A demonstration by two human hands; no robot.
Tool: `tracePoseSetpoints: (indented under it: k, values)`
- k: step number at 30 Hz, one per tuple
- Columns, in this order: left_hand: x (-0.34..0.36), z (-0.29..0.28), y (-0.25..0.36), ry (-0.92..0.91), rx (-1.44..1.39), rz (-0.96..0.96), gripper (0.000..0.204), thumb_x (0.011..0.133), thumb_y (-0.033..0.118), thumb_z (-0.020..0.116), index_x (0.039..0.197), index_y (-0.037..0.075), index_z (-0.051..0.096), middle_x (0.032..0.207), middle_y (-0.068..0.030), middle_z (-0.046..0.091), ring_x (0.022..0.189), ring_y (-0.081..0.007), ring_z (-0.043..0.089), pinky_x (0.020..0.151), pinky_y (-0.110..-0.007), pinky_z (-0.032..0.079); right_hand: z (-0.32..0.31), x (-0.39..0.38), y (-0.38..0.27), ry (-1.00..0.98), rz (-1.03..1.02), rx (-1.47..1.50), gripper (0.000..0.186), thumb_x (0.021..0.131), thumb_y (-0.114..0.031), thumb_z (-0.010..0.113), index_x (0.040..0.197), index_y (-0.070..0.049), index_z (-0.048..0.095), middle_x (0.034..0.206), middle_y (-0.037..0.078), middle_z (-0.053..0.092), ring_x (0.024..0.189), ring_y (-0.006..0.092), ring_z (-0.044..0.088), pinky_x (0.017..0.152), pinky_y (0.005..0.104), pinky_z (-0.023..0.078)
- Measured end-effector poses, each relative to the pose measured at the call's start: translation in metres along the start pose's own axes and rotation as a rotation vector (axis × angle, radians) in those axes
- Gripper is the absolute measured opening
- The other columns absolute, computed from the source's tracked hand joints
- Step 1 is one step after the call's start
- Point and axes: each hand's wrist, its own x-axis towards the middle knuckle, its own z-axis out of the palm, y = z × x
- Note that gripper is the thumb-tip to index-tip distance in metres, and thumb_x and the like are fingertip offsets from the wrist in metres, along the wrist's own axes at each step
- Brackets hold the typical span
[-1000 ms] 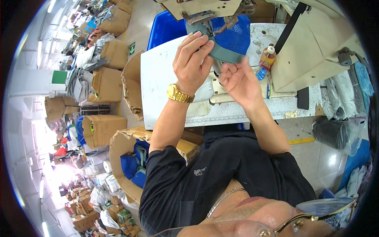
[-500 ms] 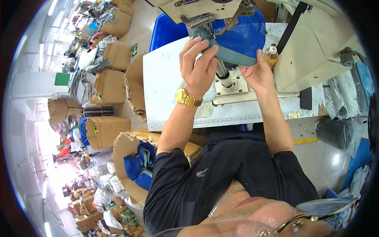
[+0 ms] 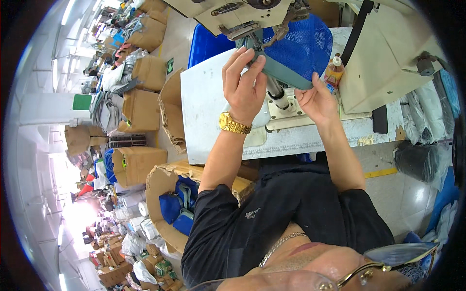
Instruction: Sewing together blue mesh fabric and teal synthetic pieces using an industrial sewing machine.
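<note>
A piece of blue mesh [image 3: 303, 46] edged with a teal band [image 3: 286, 70] lies under the needle area of an industrial sewing machine [image 3: 242, 14], over a metal post [image 3: 276, 92]. My left hand [image 3: 242, 82] grips the band's left part just beside the presser, its fingers bent over the fabric; the needle tip is too small to make out. My right hand [image 3: 315, 99] pinches the right end of the band between thumb and fingers, below the mesh.
The white table [image 3: 204, 106] holds a bottle [image 3: 334, 72] and a black phone-like object [image 3: 379, 119]. A blue bin [image 3: 204, 43] stands behind. A cardboard box [image 3: 158, 199] with blue pieces is at lower left. Wrapped bundles [image 3: 420, 111] lie right; stacked cartons fill the left.
The fabric's right end has swung outward and down. My right hand has moved right and closed on that end; my left hand has shifted slightly right, still on the band.
</note>
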Motion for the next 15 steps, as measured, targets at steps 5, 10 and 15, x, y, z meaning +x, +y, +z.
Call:
tracePoseSetpoints:
  k: [5, 10, 15]
  values:
    - [-0.002, 0.002, -0.001, 0.036, -0.037, -0.023, 0.029, 0.072, -0.008, 0.067, 0.099, 0.003, 0.069, 0.113, -0.0133, 0.063, 0.109, -0.0324, 0.061, 0.088, -0.037, 0.053, 0.005, -0.008, 0.003, 0.036, 0.015, -0.012, 0.023, 0.096, -0.018, 0.055, 0.116, -0.007, 0.058, 0.111, 0.01, 0.067, 0.095, 0.0195, 0.067, 0.084, 0.036, 0.056]
    - [0.0, 0.001, 0.0, 0.016, -0.028, -0.033, 0.027, 0.075, -0.006, 0.068, 0.101, 0.002, 0.068, 0.116, -0.0144, 0.064, 0.112, -0.0317, 0.06, 0.091, -0.038, 0.052, 0.005, -0.013, 0.007, 0.042, 0.016, -0.03, 0.023, 0.096, -0.02, 0.056, 0.115, -0.007, 0.059, 0.112, 0.01, 0.067, 0.095, 0.0198, 0.067, 0.085, 0.0366, 0.056]
    - [0.002, 0.0, 0.001, 0.01, -0.03, -0.064, 0.029, 0.077, -0.005, 0.067, 0.105, 0.002, 0.066, 0.119, -0.0158, 0.064, 0.114, -0.0322, 0.059, 0.094, -0.038, 0.05, 0.009, -0.022, 0.012, 0.035, 0.031, -0.072, 0.024, 0.095, -0.021, 0.057, 0.116, -0.01, 0.059, 0.113, 0.01, 0.067, 0.097, 0.0204, 0.066, 0.087, 0.0384, 0.053]
